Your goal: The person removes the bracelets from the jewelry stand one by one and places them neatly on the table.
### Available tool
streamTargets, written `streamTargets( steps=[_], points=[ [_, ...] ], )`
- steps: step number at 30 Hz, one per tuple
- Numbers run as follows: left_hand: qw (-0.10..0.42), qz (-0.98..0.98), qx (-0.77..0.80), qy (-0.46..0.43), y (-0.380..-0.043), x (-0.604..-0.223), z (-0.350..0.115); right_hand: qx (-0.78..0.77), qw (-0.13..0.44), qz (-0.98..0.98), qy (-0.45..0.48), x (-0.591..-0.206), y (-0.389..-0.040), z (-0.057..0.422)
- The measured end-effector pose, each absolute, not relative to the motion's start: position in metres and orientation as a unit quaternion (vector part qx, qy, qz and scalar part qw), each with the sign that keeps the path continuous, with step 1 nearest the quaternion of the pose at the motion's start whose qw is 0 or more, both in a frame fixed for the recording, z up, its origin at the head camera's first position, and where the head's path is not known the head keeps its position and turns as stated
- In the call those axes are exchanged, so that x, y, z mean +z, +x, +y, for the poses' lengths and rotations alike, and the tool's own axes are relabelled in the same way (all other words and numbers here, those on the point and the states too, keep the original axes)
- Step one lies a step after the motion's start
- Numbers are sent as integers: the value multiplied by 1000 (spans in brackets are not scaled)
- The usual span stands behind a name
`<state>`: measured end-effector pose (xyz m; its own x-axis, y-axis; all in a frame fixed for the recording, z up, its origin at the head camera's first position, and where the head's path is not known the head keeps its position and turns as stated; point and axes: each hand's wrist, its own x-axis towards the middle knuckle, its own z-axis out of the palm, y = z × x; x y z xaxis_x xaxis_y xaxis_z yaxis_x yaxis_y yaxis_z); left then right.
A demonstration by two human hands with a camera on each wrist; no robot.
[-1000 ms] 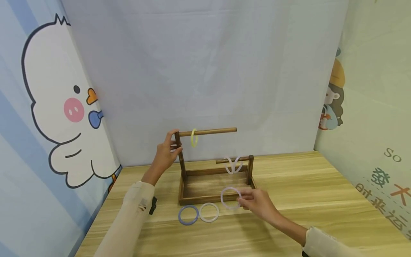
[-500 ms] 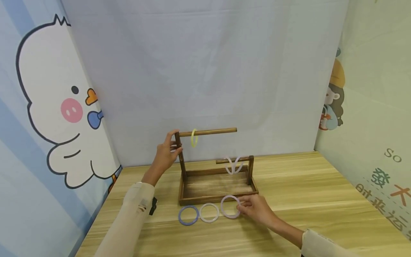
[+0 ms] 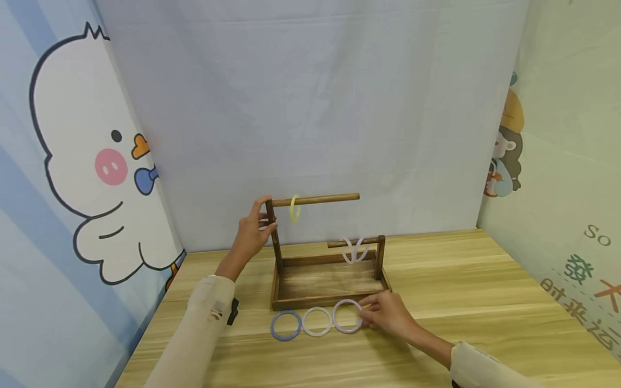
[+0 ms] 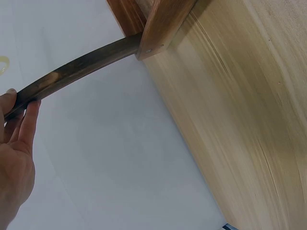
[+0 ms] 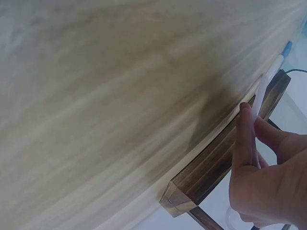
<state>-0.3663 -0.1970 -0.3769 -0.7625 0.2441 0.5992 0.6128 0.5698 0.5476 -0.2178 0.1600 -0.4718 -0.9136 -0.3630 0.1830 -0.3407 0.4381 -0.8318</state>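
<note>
My left hand [image 3: 251, 234] grips the tall left post [image 3: 275, 242] of a dark wooden stand near its top. In the left wrist view, thumb and fingers wrap the post [image 4: 72, 72]. My right hand [image 3: 390, 312] pinches the right edge of a light purple bangle [image 3: 347, 332] just in front of the stand's tray [image 3: 320, 299]. The right wrist view shows this bangle [image 5: 261, 93] edge-on between thumb and fingers. To its left, a white bangle [image 3: 317, 335] and a blue bangle [image 3: 286, 339] lie on the table in a row.
A yellow bangle [image 3: 292, 209] hangs on the stand's upper bar [image 3: 330, 199]. Pale bangles [image 3: 352, 262] hang in a V from the shorter lower bar [image 3: 335, 244]. A light curtain [image 3: 388, 134] stands behind the wood-grain table [image 3: 436, 269].
My right hand has lowered the light purple bangle toward the table, beside the white one. My left hand stays on the post.
</note>
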Motion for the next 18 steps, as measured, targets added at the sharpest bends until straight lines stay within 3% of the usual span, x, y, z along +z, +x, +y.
streamTargets(
  steps=[18],
  points=[
    [246, -848, -391, -260, -366, -377, -197, -470, -15, 864, -181, -479, -221, 159]
  ],
)
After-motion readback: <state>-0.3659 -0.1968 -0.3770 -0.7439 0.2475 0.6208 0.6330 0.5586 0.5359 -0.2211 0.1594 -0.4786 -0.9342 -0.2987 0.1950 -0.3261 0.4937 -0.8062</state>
